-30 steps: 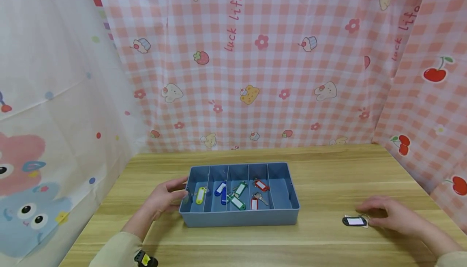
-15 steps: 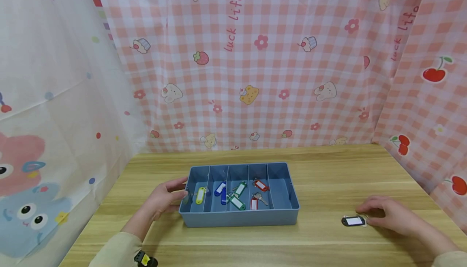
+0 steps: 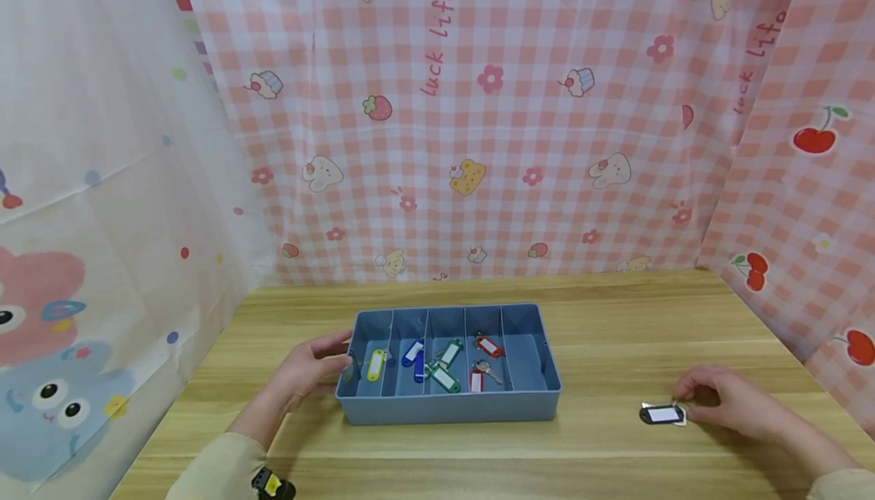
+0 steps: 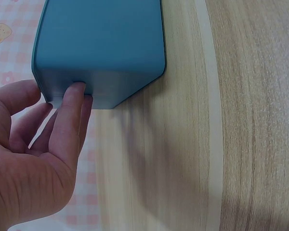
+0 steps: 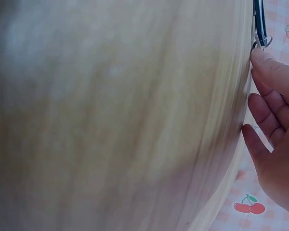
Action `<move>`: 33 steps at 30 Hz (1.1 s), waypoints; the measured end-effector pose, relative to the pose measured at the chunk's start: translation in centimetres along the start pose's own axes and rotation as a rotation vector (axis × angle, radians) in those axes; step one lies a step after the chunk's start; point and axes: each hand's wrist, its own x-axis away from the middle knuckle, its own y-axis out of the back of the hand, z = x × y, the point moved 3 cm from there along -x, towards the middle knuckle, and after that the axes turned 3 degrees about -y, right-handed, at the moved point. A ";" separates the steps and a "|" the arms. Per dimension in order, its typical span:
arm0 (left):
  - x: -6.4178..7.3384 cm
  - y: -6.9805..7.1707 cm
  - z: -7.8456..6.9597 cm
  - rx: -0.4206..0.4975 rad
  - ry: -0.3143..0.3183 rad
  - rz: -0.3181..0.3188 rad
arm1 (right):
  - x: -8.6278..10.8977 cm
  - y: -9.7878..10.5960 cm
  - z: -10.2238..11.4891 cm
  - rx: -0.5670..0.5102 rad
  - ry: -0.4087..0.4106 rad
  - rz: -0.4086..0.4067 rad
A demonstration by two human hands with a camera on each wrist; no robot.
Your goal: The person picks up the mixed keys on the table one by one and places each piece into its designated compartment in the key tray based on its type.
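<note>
A blue-grey divided tray (image 3: 444, 409) stands in the middle of the table. My left hand (image 3: 311, 371) holds its left end, thumb at the rim and fingertips against the outer end wall (image 4: 101, 84). To the tray's right lies a black key tag (image 3: 661, 414) with a white label and a key partly under it. My right hand (image 3: 734, 405) pinches at its ring end between thumb and forefinger; in the right wrist view the thumb sits right by the split ring (image 5: 264, 42). The other right fingers are bent near the tabletop.
The tray's compartments hold a yellow key tag (image 3: 376, 365), blue key tags (image 3: 413, 352), green key tags (image 3: 450, 353) and red key tags (image 3: 490, 346), with a key (image 3: 487, 369) by the red ones. Patterned cloths (image 3: 513, 135) hang behind and beside the wooden table (image 3: 615, 318).
The black key tag has turned slightly and shifted a touch left. My right thumb and forefinger have drawn closer together at its ring. The left hand and tray stay put.
</note>
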 end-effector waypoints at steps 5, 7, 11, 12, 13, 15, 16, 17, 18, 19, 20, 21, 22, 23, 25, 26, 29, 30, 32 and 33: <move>0.1 0.0 -0.1 0.002 -0.001 -0.004 | 0.0 -0.1 0.0 -0.045 -0.037 0.025; 0.2 0.0 -0.1 0.002 0.002 -0.006 | -0.1 -0.1 0.1 -0.056 -0.048 0.031; 0.3 0.0 -0.2 0.001 0.003 -0.009 | -0.1 -0.1 0.1 -0.089 -0.079 0.049; 0.3 0.0 -0.3 0.000 0.003 -0.009 | -0.1 -0.2 0.1 -0.100 -0.087 0.054; 0.3 0.0 -0.3 -0.001 0.004 -0.009 | -0.1 -0.2 0.1 -0.107 -0.092 0.054; 0.3 0.0 -0.3 -0.005 0.005 -0.009 | -0.1 -0.2 0.1 -0.120 -0.103 0.055; 0.3 0.0 -0.3 -0.007 0.006 -0.010 | 0.0 -0.1 0.1 -0.125 -0.110 0.055; 0.3 0.0 -0.3 -0.008 0.006 -0.010 | 0.0 -0.1 0.1 -0.134 -0.125 0.058; 0.4 0.0 -0.3 -0.010 0.007 -0.010 | 0.0 -0.1 0.1 -0.138 -0.135 0.057; 0.4 0.0 -0.3 -0.012 0.007 -0.010 | 0.0 -0.1 0.1 -0.142 -0.145 0.056; 0.3 0.0 -0.3 -0.013 0.007 -0.012 | 0.1 -0.1 0.1 -0.146 -0.154 0.057; 0.3 0.0 -0.3 -0.013 0.006 -0.013 | 0.1 0.0 0.2 -0.140 -0.156 0.051; 0.3 0.0 -0.3 -0.014 0.005 -0.013 | 0.1 0.0 0.2 -0.136 -0.157 0.045; 0.3 0.0 -0.3 -0.014 0.004 -0.013 | 0.0 0.0 0.3 -0.134 -0.155 0.041; 0.3 0.0 -0.3 -0.015 0.002 -0.014 | 0.0 0.1 0.4 -0.112 -0.138 0.021; 0.3 0.0 -0.3 -0.015 0.001 -0.013 | 0.0 0.1 0.4 -0.105 -0.132 0.010; 0.3 0.0 -0.3 -0.018 0.000 -0.014 | -0.1 0.2 0.5 -0.086 -0.143 -0.013; 0.3 0.0 -0.3 -0.019 0.001 -0.014 | -0.1 0.3 0.5 -0.079 -0.147 -0.023; 0.4 0.0 -0.3 -0.021 0.002 -0.014 | -0.1 0.5 0.5 -0.069 -0.167 -0.039; 0.4 0.0 -0.3 -0.020 0.002 -0.015 | -0.1 0.5 0.5 -0.061 -0.178 -0.048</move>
